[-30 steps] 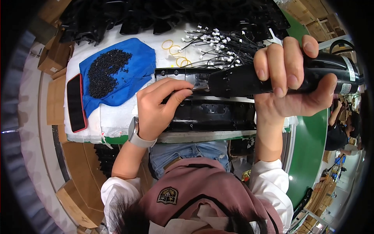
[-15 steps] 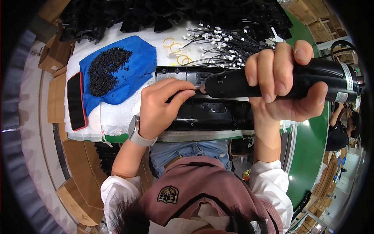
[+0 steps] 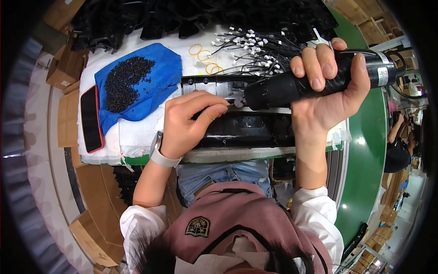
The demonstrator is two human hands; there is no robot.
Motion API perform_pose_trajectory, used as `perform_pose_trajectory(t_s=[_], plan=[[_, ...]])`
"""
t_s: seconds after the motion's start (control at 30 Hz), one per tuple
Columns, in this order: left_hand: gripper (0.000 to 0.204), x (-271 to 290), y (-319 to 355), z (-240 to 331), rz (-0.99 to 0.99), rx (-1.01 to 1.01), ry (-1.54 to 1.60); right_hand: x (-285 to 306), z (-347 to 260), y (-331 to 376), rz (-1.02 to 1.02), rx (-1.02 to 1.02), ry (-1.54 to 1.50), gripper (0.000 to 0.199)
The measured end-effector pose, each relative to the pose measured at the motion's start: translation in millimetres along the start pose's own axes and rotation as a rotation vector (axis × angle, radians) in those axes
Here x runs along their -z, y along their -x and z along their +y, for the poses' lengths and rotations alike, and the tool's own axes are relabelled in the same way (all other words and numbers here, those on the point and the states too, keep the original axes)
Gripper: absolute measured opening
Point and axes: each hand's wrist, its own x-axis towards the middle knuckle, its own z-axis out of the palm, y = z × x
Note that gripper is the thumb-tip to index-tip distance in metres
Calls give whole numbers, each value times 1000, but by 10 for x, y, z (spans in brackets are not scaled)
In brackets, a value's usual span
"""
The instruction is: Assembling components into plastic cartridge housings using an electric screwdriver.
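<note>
My right hand (image 3: pixel 326 86) holds a corded black electric screwdriver (image 3: pixel 278 93) nearly level, its tip pointing left. The fingers curl over the top and the thumb stands up on the near side. At the screwdriver's tip is a small pale round piece (image 3: pixel 238 102). My left hand (image 3: pixel 189 121) has thumb and forefinger pinched together beside that tip; what lies between them is too small to make out. Under both hands lie two long black plastic parts, a far one (image 3: pixel 196 85) and a near one (image 3: pixel 248 130).
A blue cloth (image 3: pixel 159 89) bears a heap of small black screws (image 3: pixel 123 86). Left of it lies a phone (image 3: pixel 92 119). Behind the parts are yellow rubber bands (image 3: pixel 212 68) and black cables with white connectors (image 3: pixel 260 50). More black parts (image 3: pixel 200 16) line the far edge.
The screwdriver has shifted left and its rear end has tilted up and away. My right hand has turned, with its fingers more spread. My left hand keeps its pinch almost in place.
</note>
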Motion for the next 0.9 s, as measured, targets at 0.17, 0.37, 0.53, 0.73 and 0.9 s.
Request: perform_pose_trajectory(t_s=[0.17, 0.37, 0.53, 0.73, 0.9], plan=[[7, 18, -38, 58, -74, 32, 0, 19, -12, 21, 19, -24, -26, 28], [7, 120, -36, 26, 47, -8, -111, 38, -7, 25, 20, -62, -91, 28], [8, 649, -1, -50, 404, 17, -740, 220, -237, 49, -185, -81, -139, 37], [10, 961, -41, -212, 273, 122, -1104, 401, -596, 194, -366, -10, -29, 45], [9, 466, -611, -135, 15, -124, -727, 467, -770, 379, -375, 23, 4, 43]])
